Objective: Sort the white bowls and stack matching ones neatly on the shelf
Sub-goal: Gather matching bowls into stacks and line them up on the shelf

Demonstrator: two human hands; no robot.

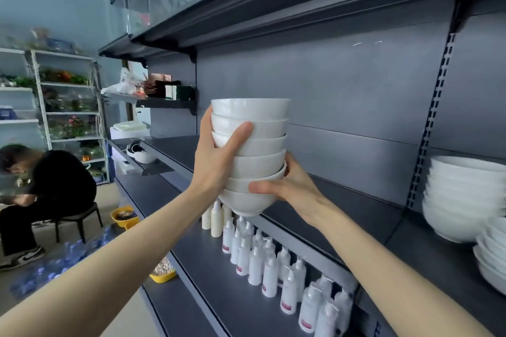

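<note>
Bowls up in the air: a stack of white bowls (250, 156), six nested by my count, held w/ both hands in front of the dark grey shelf (364, 208). Stack's tilted a bit, its foot just above the shelf's front edge, can't tell if it's touching. Left hand (216, 156) clamps the left side, thumb laid across the 2nd and 3rd bowls, other fingers hidden behind the stack. Right hand (290, 186) cups lower down on the right, thumb pressed across the front of the 2nd-lowest bowl, fingers wrapped round the back. Both grips closed snug on the stack, both forearms bare and reaching up from the bottom corners.

Far right, same shelf: a bigger stack of wide white bowls (462, 197) sits against the back panel, and just in front of it, at the frame edge, a lower pile of shallower white bowls (492, 257). Well apart from the held stack, w/ bare shelf between.

One level down, white pump bottles (262, 260) w/ red labels stand in rows along the lower shelf, running toward the cam.

Bkgd left: a person in black (52, 186) sits bent forward on a chair; yellow tubs (123, 216) on the floor near them, and a white rack (68, 112) of blurry colourful stuff behind.
</note>
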